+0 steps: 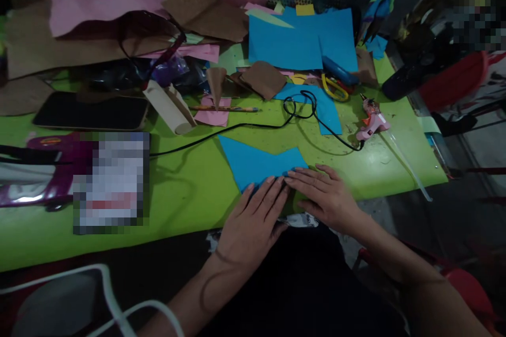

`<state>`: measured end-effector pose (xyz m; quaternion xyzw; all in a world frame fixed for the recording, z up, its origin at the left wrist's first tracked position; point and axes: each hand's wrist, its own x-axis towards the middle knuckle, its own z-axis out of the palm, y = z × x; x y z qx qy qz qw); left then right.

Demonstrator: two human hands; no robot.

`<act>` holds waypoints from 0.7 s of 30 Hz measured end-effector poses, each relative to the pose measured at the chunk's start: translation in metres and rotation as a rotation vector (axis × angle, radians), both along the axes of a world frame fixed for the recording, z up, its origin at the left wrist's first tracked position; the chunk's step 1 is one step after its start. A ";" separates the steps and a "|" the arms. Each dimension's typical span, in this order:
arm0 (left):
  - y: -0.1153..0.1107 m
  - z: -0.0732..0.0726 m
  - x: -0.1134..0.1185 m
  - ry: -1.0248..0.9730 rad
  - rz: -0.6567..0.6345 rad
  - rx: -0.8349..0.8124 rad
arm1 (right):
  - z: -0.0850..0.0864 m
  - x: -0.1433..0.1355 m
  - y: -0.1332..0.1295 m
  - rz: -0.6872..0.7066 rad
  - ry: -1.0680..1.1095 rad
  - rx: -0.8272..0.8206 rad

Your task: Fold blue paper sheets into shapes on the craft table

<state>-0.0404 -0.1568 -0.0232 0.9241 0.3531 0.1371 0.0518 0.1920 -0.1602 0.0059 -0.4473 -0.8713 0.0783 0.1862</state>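
Observation:
A blue paper piece (259, 160) lies on the green table (190, 195) near its front edge. My left hand (255, 224) lies flat on the near part of the paper, fingers stretched out and together. My right hand (324, 195) rests flat beside it, fingertips meeting those of the left on the paper's near edge. Both press down on the paper; neither grasps anything.
A pink glue gun (371, 122) with a black cord (253, 127) lies to the right. Behind are yellow scissors (335, 88), blue sheets (300, 37), brown and pink paper scraps, a brown cone (215, 83), a pencil (225, 109), a cardboard tube (169, 108), and a phone (93, 110).

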 end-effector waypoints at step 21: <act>0.041 0.048 -0.032 -0.097 0.207 -0.015 | -0.008 0.006 0.028 -0.049 -0.035 0.132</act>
